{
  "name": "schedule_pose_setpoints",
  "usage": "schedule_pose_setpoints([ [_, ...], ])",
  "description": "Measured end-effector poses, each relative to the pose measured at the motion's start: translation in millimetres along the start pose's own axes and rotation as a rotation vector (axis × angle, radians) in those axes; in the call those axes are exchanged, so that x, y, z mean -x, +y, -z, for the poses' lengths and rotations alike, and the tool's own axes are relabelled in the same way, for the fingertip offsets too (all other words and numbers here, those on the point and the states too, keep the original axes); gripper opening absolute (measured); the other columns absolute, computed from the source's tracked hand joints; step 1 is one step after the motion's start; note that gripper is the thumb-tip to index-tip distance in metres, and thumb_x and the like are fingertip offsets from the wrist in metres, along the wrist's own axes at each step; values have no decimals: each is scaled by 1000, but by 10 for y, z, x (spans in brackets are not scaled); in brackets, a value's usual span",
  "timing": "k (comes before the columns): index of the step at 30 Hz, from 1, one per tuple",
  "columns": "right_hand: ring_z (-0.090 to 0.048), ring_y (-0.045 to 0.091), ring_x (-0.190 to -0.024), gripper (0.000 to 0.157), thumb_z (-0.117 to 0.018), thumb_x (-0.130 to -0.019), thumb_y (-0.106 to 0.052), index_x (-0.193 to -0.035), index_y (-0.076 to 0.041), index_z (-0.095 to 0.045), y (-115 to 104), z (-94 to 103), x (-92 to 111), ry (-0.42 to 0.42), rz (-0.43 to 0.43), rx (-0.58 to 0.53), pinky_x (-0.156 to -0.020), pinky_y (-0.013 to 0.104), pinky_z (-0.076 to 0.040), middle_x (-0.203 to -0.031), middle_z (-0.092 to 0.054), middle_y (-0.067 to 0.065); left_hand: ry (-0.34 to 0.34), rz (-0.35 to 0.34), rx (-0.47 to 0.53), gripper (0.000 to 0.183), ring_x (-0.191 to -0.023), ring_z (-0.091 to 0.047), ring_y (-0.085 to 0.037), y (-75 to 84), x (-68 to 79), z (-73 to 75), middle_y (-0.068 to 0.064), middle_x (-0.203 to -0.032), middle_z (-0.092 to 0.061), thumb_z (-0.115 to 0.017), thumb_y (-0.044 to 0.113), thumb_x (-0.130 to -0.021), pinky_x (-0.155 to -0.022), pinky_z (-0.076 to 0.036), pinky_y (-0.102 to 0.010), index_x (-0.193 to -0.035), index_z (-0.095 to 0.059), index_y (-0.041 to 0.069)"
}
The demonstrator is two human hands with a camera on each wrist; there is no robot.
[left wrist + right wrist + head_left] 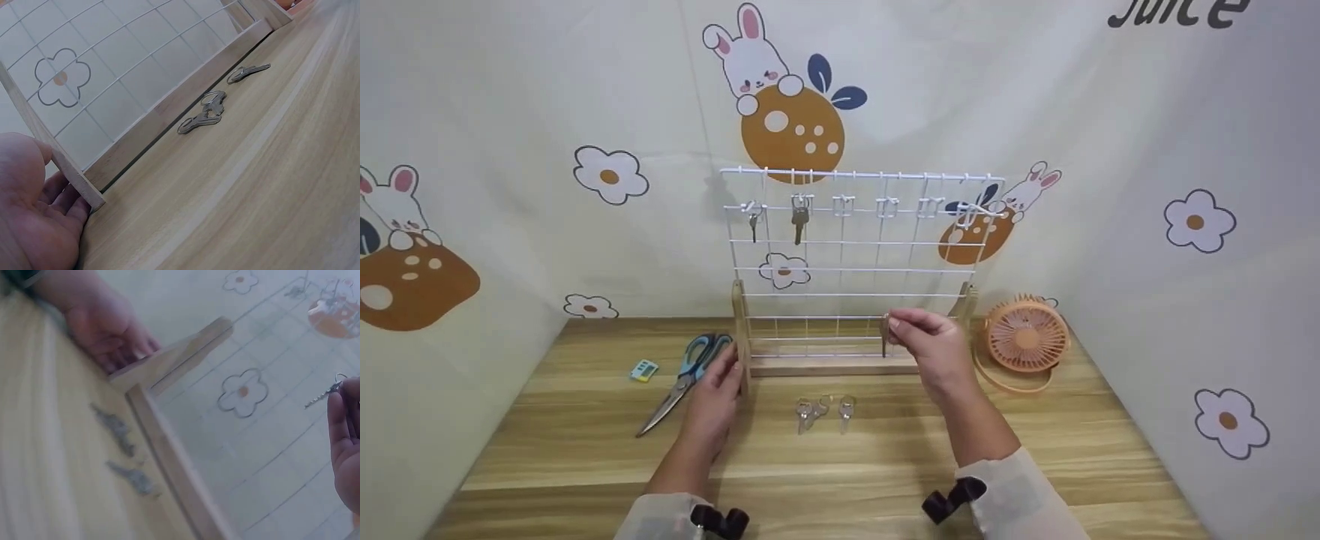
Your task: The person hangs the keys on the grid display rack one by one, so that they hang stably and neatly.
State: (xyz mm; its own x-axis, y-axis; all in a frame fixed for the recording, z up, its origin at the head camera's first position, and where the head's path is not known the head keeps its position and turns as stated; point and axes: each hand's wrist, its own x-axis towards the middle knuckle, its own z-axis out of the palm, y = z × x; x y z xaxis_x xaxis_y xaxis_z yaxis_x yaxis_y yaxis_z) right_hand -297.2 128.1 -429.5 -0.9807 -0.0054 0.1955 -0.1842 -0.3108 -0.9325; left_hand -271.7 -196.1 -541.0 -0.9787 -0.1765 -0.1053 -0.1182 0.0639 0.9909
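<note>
My right hand (936, 351) pinches a key (884, 341) between thumb and fingertips, in front of the lower right part of a white wire grid rack (840, 268). In the right wrist view the toothed blade of this key (319, 399) points away from the fingers, its ring above. My left hand (712, 401) grips the rack's left wooden leg (53, 143), fingers wrapped behind it at the tabletop. Three loose keys (805, 411) with rings lie on the wood in front of the base. A small key (754, 226) and a larger key (799, 217) hang from the rack's left hooks.
White hooks (887, 206) line the upper grid to the right of the hanging keys. Scissors (682, 381) with blue handles lie beside my left hand, a small blue card (644, 370) farther left. An orange fan (1027, 335) stands right of the rack. Printed cloth hangs behind.
</note>
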Motion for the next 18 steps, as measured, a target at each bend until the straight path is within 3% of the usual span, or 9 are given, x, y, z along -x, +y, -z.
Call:
schedule_pose_setpoints([
  [3, -77, 13, -79, 23, -69, -94, 13, -94, -6, -82, -221, -110, -79, 0, 27, 6, -77, 26, -67, -89, -81, 2, -3, 9, 1, 55, -166, -27, -31, 0, 1, -1, -4, -179, -26, -46, 34, -116, -133, -33, -49, -169, -33, 31],
  [7, -78, 16, -83, 14, -73, -95, 9, -105, 3, -80, -485, -265, -191, -9, 46, 51, -82, 28, -68, -94, -81, 5, -2, 14, 16, 54, -165, -27, -30, -5, -7, -1, -4, -179, -26, -45, 32, -116, -133, -33, -48, -169, -34, 31],
  [13, -78, 16, -87, 21, -73, -97, 4, -117, 10, -76, -799, -510, -319, -49, 76, 82, -86, 28, -68, -97, -81, 5, -9, -3, 21, 54, -166, -27, -31, -19, -10, -2, -6, -179, -27, -46, 31, -116, -133, -33, -50, -169, -34, 28],
  [18, -78, 17, -89, 23, -73, -97, 5, -119, 13, -73, -982, -760, -373, -49, 108, 19, -86, 27, -68, -98, -79, 6, -11, -27, 34, 54, -165, -28, -33, -25, -7, 1, -8, -178, -28, -47, 30, -116, -133, -32, -53, -169, -35, 26],
])
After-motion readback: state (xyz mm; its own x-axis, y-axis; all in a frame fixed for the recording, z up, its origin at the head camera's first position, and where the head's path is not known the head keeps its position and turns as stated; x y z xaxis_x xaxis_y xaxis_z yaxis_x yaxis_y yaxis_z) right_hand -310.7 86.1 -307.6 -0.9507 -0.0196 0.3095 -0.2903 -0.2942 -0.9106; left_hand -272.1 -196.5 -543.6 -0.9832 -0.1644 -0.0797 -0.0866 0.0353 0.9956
